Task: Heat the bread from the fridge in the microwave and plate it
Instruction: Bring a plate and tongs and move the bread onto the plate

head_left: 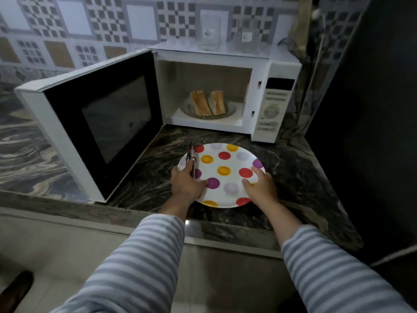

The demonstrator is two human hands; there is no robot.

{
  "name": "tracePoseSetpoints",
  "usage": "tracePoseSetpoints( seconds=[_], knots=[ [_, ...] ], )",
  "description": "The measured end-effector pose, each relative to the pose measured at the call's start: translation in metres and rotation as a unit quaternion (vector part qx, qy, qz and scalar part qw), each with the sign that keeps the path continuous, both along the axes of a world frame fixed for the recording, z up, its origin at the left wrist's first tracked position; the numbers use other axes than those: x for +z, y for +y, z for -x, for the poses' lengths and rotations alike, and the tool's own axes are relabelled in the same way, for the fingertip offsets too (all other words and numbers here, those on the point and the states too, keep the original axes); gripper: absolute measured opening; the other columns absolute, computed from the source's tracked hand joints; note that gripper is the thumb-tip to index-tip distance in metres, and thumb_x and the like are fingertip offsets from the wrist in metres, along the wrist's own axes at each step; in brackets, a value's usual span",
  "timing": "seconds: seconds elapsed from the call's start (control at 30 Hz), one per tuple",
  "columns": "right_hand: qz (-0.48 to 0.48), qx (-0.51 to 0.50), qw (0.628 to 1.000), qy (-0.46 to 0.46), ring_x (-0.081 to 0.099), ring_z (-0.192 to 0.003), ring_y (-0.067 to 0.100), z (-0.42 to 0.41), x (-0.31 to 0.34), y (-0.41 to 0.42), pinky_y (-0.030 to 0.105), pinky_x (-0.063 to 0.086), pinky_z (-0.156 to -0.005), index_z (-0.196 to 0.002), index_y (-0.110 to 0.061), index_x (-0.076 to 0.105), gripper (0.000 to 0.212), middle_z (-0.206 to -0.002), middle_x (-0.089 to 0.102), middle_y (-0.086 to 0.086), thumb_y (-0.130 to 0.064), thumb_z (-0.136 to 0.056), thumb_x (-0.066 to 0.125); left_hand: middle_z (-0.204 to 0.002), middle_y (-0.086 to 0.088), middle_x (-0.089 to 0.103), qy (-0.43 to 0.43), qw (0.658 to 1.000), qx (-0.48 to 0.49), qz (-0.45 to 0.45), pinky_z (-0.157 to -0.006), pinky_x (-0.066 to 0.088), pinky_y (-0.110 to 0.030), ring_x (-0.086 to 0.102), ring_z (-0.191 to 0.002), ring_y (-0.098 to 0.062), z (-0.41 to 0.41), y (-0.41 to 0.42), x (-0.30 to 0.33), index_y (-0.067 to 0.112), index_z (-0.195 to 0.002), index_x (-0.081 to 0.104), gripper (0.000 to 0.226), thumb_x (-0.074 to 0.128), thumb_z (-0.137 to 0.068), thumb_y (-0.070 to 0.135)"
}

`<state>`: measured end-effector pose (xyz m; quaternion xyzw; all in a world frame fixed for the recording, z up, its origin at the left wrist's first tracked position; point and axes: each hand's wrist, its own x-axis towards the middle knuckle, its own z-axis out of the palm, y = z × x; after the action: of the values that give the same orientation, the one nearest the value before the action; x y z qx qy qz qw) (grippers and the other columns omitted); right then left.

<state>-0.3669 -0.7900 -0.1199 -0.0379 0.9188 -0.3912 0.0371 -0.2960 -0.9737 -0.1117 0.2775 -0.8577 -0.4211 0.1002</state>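
**Two bread pieces in the open microwave, one dotted plate under both hands**

Two toasted bread pieces (207,103) lean upright side by side on the round glass turntable (230,109) inside one white microwave (274,109). Its dark-windowed door (99,118) swings wide open to the left. One round white plate (222,175) with red, yellow and purple dots lies flat on the dark veined stone surface (293,177), just in front of the oven.

The left hand (186,182) rests on the plate's left rim, its fingers clamped on slim dark metal tongs (191,160) that point toward the oven. The right hand (261,187) lies on the plate's right rim, fingers spread flat. Both sleeves (135,263) are grey-and-white striped.

Two clear glass jars (208,32) stand on top of the oven, before the checkered tile wall (108,23); a dark cabinet or appliance (372,109) fills the right side.
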Motion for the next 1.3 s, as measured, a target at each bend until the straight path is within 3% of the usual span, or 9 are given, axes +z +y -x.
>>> tracePoseSetpoints(
  seconds=[0.33, 0.6, 0.73, 0.83, 0.9, 0.97, 1.1, 1.2, 1.3],
  knots=[
    [-0.182, 0.056, 0.982, -0.007, 0.006, -0.149, 0.022, 0.059, -0.009, -0.025, 0.047, -0.006, -0.119, -0.148, -0.034, 0.028, 0.052, -0.162, -0.001, 0.006, -0.045, -0.098, 0.035, -0.157, -0.019, 0.001, -0.132, 0.983, 0.002, 0.128, -0.119, 0.004, -0.045, 0.006, -0.145, -0.035, 0.057, -0.013, -0.012, 0.036, -0.152, 0.004, 0.091, 0.058, -0.083, 0.060],
    [-0.232, 0.085, 0.969, 0.002, -0.006, -0.149, 0.019, 0.082, -0.009, -0.034, 0.052, -0.007, -0.118, -0.149, -0.040, 0.024, 0.052, -0.162, -0.002, 0.001, -0.049, -0.098, 0.032, -0.159, -0.015, -0.019, -0.142, 0.987, 0.005, 0.076, -0.117, -0.010, -0.046, -0.014, -0.147, -0.030, 0.068, -0.015, -0.006, 0.036, -0.153, 0.002, 0.077, 0.038, -0.091, 0.064],
    [-0.231, 0.096, 0.968, -0.004, -0.006, -0.149, 0.021, 0.084, -0.006, -0.034, 0.053, -0.007, -0.118, -0.149, -0.039, 0.025, 0.052, -0.162, -0.001, 0.002, -0.048, -0.098, 0.032, -0.160, -0.012, -0.018, -0.136, 0.990, 0.016, 0.040, -0.117, -0.011, -0.047, -0.013, -0.148, -0.029, 0.070, -0.013, -0.001, 0.040, -0.152, 0.001, 0.068, 0.022, -0.093, 0.066],
    [-0.251, 0.095, 0.963, 0.008, -0.009, -0.148, 0.027, 0.084, 0.002, -0.039, 0.056, -0.008, -0.117, -0.145, -0.035, 0.033, 0.047, -0.162, -0.001, 0.007, -0.039, -0.098, 0.036, -0.162, -0.010, -0.001, -0.091, 0.995, 0.023, 0.031, -0.118, -0.002, -0.048, 0.002, -0.149, -0.028, 0.067, -0.021, -0.001, 0.041, -0.150, -0.009, 0.063, 0.012, -0.095, 0.063],
    [-0.283, 0.094, 0.952, 0.077, -0.002, -0.148, 0.030, 0.079, 0.008, -0.049, 0.054, -0.005, -0.116, -0.140, -0.030, 0.044, 0.042, -0.160, 0.010, 0.008, -0.032, -0.098, 0.037, -0.160, -0.007, 0.019, -0.052, 0.997, 0.010, 0.056, -0.117, 0.013, -0.047, 0.021, -0.145, -0.028, 0.058, -0.036, -0.003, 0.034, -0.151, -0.013, 0.063, 0.013, -0.098, 0.057],
    [-0.249, 0.119, 0.952, 0.132, 0.023, -0.141, 0.028, 0.069, 0.015, -0.066, 0.046, 0.013, -0.117, -0.136, -0.025, 0.051, 0.040, -0.151, 0.034, 0.007, -0.029, -0.098, 0.040, -0.156, -0.008, 0.029, -0.054, 0.991, -0.023, 0.117, -0.115, 0.021, -0.043, 0.030, -0.141, -0.027, 0.044, -0.053, -0.010, 0.023, -0.153, -0.008, 0.062, 0.018, -0.102, 0.047],
    [-0.084, 0.186, 0.978, 0.033, 0.056, -0.113, 0.027, 0.040, 0.022, -0.110, 0.036, 0.047, -0.095, -0.133, -0.020, 0.053, 0.039, -0.123, 0.062, 0.008, -0.029, -0.096, 0.047, -0.160, 0.000, 0.021, -0.085, 0.956, -0.073, 0.272, -0.119, 0.007, -0.036, 0.014, -0.147, -0.013, 0.022, -0.071, -0.031, 0.020, -0.154, 0.009, 0.057, 0.021, -0.103, 0.039],
    [0.020, 0.155, 0.987, -0.045, 0.062, -0.102, 0.026, 0.025, 0.022, -0.133, 0.038, 0.052, -0.088, -0.125, -0.020, 0.054, 0.033, -0.115, 0.066, 0.007, -0.033, -0.096, 0.049, -0.160, 0.005, 0.019, -0.084, 0.948, -0.074, 0.298, -0.119, 0.004, -0.034, 0.010, -0.147, -0.008, 0.021, -0.072, -0.036, 0.024, -0.154, 0.013, 0.057, 0.016, -0.101, 0.043],
    [0.024, 0.143, 0.989, -0.020, 0.062, -0.103, 0.025, 0.014, 0.021, -0.142, 0.028, 0.047, -0.081, -0.123, -0.016, 0.052, 0.036, -0.114, 0.066, 0.005, -0.035, -0.092, 0.056, -0.160, 0.007, 0.017, -0.091, 0.948, -0.071, 0.297, -0.119, 0.002, -0.034, 0.007, -0.147, -0.006, 0.022, -0.071, -0.033, 0.024, -0.154, 0.012, 0.055, 0.019, -0.103, 0.040]
  ],
)
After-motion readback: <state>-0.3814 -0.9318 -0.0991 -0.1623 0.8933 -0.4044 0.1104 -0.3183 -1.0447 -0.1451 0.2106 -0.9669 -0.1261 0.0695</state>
